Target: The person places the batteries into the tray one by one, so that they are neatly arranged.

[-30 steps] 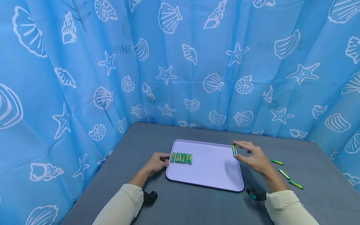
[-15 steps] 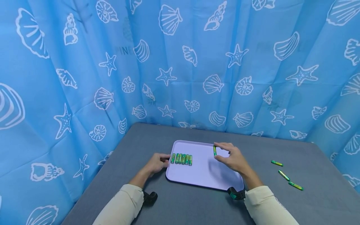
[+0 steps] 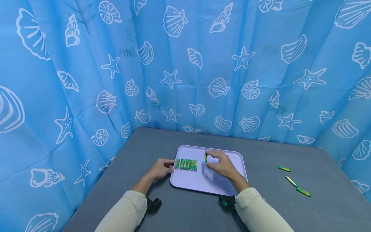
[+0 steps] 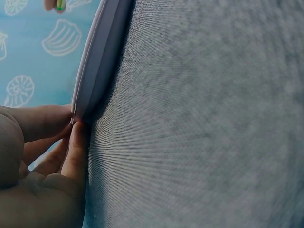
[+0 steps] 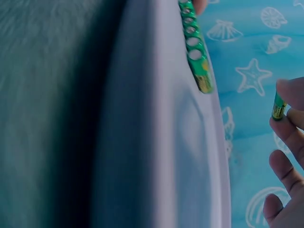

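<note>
My right hand [image 3: 223, 165] pinches a green and yellow battery [image 3: 205, 158] by its ends, above the lavender tray [image 3: 200, 182]. In the right wrist view the held battery [image 5: 279, 107] sits between thumb and finger, apart from the tray, while the other fingers hang loosely. Several matching batteries [image 3: 188, 164] lie side by side in a row near the tray's left end. At that left edge, my left hand [image 3: 160, 169] grips the tray's rim. The left wrist view has the thumb and fingers meeting at the rim [image 4: 97, 61].
Three loose batteries lie on the grey cloth-covered table [image 3: 269, 206] to the right: one battery [image 3: 284, 169] farther back, a slanted battery [image 3: 291, 181], and another battery [image 3: 303, 192] nearest me. A blue seashell-print curtain [image 3: 185, 64] hangs behind and to the left.
My right hand has carried the battery leftward from the tray's right edge to the right of the row. The left hand stays at the rim, and the row looks the same.
</note>
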Motion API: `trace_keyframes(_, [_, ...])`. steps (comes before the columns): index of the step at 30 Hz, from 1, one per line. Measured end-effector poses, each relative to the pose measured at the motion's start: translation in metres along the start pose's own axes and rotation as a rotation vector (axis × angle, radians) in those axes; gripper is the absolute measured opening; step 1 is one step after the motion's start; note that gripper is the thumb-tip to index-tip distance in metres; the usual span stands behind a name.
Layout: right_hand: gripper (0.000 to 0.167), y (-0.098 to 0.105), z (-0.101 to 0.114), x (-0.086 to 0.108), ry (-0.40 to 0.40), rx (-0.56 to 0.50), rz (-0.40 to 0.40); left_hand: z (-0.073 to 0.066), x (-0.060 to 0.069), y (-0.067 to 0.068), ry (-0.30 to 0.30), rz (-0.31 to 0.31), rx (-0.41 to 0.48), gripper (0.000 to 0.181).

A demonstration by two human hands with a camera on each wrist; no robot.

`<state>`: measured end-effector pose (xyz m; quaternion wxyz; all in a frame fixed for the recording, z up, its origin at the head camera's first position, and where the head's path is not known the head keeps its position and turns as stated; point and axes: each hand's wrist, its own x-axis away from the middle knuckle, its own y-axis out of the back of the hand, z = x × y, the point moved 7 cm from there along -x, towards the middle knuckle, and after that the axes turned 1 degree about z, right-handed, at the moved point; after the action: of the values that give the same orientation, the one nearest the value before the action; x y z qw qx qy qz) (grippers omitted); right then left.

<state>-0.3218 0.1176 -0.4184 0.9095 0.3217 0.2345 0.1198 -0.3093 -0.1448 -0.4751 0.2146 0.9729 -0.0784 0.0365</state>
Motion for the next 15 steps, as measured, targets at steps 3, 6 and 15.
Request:
trace_keyframes(3, [0.049, -0.009, -0.002, -0.002, -0.04, -0.003, 0.022, 0.001, 0.0, 0.0, 0.007, -0.001, -0.001, 0.04])
trace_keyframes(6, [0.048, -0.018, -0.006, -0.003, -0.08, -0.003, 0.053, 0.001, 0.0, -0.001, 0.004, -0.002, -0.002, 0.04])
trace_keyframes(15, [0.049, -0.033, -0.012, -0.004, -0.117, 0.018, 0.088, 0.0, 0.0, -0.001, -0.004, 0.004, 0.009, 0.04])
